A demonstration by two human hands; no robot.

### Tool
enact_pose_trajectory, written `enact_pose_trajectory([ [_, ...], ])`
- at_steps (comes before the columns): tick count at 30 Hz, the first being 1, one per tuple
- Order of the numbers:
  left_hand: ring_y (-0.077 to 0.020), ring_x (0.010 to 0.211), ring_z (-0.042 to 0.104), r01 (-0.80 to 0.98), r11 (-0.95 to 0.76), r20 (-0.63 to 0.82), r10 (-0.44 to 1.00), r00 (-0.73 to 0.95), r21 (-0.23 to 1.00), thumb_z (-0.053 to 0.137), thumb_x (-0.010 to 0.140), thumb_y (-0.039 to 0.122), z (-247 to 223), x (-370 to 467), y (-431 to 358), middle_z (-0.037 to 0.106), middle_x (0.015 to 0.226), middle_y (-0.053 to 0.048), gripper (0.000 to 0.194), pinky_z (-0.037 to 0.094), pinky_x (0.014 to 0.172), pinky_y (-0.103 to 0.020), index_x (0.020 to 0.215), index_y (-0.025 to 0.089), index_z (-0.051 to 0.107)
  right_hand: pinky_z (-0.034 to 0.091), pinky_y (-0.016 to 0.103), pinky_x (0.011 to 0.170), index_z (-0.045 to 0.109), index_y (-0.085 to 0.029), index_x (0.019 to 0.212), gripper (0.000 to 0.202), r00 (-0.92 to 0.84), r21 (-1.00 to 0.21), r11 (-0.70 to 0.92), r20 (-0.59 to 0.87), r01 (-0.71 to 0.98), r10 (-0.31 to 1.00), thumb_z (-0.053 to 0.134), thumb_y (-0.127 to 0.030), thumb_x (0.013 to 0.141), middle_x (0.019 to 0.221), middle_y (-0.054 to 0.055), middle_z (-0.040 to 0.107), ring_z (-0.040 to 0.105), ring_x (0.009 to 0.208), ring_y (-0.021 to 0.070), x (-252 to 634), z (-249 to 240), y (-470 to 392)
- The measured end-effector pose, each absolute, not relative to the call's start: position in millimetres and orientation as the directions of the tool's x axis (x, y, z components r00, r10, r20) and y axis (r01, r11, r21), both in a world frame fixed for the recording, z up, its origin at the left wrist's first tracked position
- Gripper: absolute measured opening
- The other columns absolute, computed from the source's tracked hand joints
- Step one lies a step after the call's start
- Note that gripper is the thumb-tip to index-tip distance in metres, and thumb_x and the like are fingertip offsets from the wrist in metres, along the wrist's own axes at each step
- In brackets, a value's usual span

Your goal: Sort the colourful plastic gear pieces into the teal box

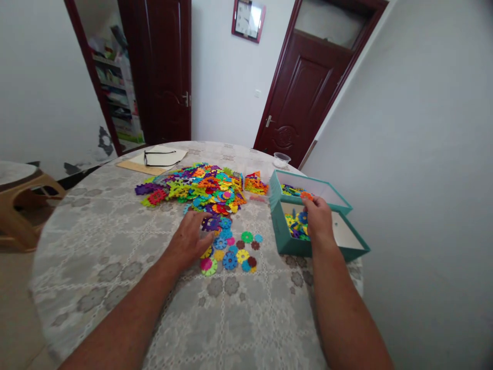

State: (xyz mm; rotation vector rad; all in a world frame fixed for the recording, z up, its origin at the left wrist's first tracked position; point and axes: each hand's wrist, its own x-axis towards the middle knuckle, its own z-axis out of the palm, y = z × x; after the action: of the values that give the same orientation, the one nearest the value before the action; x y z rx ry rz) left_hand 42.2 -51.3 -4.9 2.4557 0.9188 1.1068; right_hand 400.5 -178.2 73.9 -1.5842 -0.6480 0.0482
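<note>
My right hand (320,218) is above the teal box (295,247), pinching an orange notched plastic disc (307,196) between thumb and fingers. Inside the box lie yellow, green and blue pieces (296,224). My left hand (188,237) rests at the near edge of the pile, its thumb and fingers apart around a purple plastic piece (211,223); I cannot tell whether it touches that piece. Loose flat discs lie just right of it, among them a blue disc (230,260), a yellow disc (242,256) and a green disc (247,237).
A large heap of colourful notched pieces (208,187) covers the table's middle. Beyond it are glasses (159,164) on paper, a clear container with orange pieces (256,184) and a clear plastic bowl (282,159). A second teal tray (311,182) adjoins the box. A stool (31,205) stands left.
</note>
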Motion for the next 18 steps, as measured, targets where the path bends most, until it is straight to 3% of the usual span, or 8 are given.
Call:
enact_pose_trajectory([
  [7, -0.0275, 0.114, 0.059, 0.409, -0.764, 0.551, 0.644, 0.531, 0.498, 0.061, 0.091, 0.033, 1.4, 41.9, -56.4, 0.060, 0.117, -0.009, 0.037, 0.052, 0.103, -0.046, 0.125, 0.022, 0.057, 0.046, 0.032, 0.074, 0.067, -0.020, 0.087, 0.022, 0.792, -0.829, -0.014, 0.529, 0.559, 0.306, 0.066, -0.037, 0.074, 0.079, 0.000, 0.065, 0.057, 0.075, 0.0192, 397.6, 78.5, -180.6],
  [18, -0.0267, 0.106, 0.064, 0.357, -0.724, 0.526, 0.680, 0.510, 0.590, 0.065, 0.087, 0.036, 13.5, 42.2, -63.6, 0.064, 0.112, -0.007, 0.036, 0.055, 0.098, -0.044, 0.120, 0.022, 0.062, 0.047, 0.037, 0.082, 0.067, -0.020, 0.094, 0.021, 0.736, -0.759, -0.089, 0.584, 0.644, 0.343, 0.058, -0.030, 0.078, 0.088, 0.005, 0.070, 0.063, 0.083, 0.0239, 386.1, 84.9, -185.5],
])
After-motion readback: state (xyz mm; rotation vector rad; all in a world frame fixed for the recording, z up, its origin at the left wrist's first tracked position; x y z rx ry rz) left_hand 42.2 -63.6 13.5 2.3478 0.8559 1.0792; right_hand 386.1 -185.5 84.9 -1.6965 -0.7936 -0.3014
